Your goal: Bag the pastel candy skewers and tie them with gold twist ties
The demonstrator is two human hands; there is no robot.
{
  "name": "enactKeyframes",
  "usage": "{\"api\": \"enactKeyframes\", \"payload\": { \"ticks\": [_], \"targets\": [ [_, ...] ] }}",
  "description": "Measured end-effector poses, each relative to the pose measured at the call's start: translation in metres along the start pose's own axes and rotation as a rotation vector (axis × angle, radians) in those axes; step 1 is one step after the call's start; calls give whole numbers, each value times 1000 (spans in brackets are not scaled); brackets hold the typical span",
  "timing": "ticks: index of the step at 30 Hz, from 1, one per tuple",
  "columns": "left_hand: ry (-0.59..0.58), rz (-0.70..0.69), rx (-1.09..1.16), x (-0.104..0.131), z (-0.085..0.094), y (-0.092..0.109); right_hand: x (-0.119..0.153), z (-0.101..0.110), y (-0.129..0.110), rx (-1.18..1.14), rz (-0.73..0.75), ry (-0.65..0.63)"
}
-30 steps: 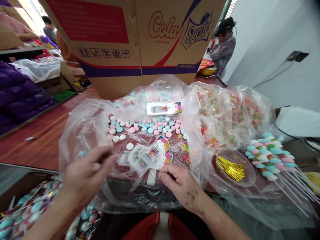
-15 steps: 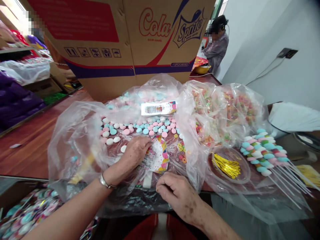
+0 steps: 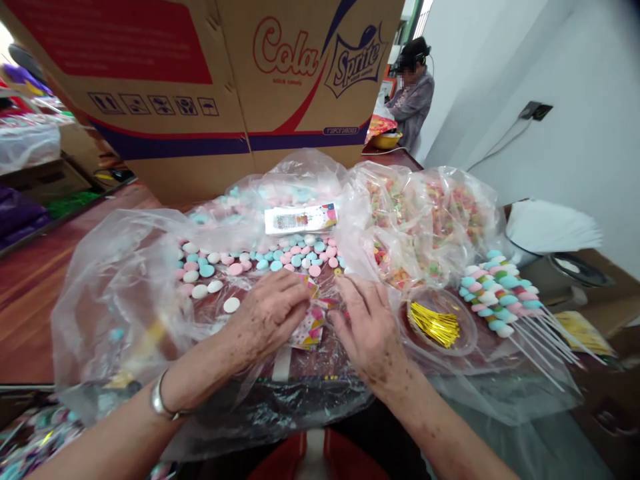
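My left hand (image 3: 273,310) lies over the printed cards (image 3: 311,327), its fingers together and bent; what is under its fingertips is hidden. Just right of the cards, my right hand (image 3: 371,327) reaches over the small ring candies, its fingers apart and nothing seen in its grasp. Beyond both hands lie pink, blue and white round candies (image 3: 263,265) on clear plastic. A stack of printed labels (image 3: 301,219) rests on the plastic behind them. Gold twist ties (image 3: 434,324) fill a clear round bowl (image 3: 469,337) to the right.
A large cardboard box (image 3: 190,160) stands at the back. Bags of colourful candies (image 3: 430,207) lie at the right, near candy skewers (image 3: 500,293) with white sticks. A person (image 3: 417,93) is at the far end. A container of wrapped sweets (image 3: 40,440) sits lower left.
My right hand has moved forward from the front edge to beside the cards and its fingers have spread. My left hand has shifted over the cards. The view has turned slightly right.
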State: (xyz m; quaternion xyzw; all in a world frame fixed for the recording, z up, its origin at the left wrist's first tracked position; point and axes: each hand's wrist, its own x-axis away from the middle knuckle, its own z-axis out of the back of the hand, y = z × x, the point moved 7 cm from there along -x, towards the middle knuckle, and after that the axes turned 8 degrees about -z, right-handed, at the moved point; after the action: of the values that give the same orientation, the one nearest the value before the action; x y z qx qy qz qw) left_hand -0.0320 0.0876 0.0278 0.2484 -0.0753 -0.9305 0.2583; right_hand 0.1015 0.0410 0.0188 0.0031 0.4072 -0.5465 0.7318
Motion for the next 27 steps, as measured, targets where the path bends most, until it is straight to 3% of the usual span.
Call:
{"api": "enactKeyframes", "payload": {
  "ticks": [3, 7, 12, 15, 20, 27],
  "targets": [
    [-96, 99, 202, -7, -7, 10, -7, 1, 0, -17, 90, -70],
    [-132, 281, 392, -7, -24, -2, -4, 6, 19, -162, -24, -101],
    [-184, 268, 472, -8, -39, -10, 5, 7, 40, -286, -197, -150],
    [-169, 297, 498, -10, -40, -9, 7, 11, 41, -272, -192, -107],
    [-202, 370, 723, -8, -50, -5, 7, 17, 46, -269, -221, -58],
    [-378, 251, 742, -3, -60, 0, 6, 12, 51, -489, -410, -357]
  ]
}}
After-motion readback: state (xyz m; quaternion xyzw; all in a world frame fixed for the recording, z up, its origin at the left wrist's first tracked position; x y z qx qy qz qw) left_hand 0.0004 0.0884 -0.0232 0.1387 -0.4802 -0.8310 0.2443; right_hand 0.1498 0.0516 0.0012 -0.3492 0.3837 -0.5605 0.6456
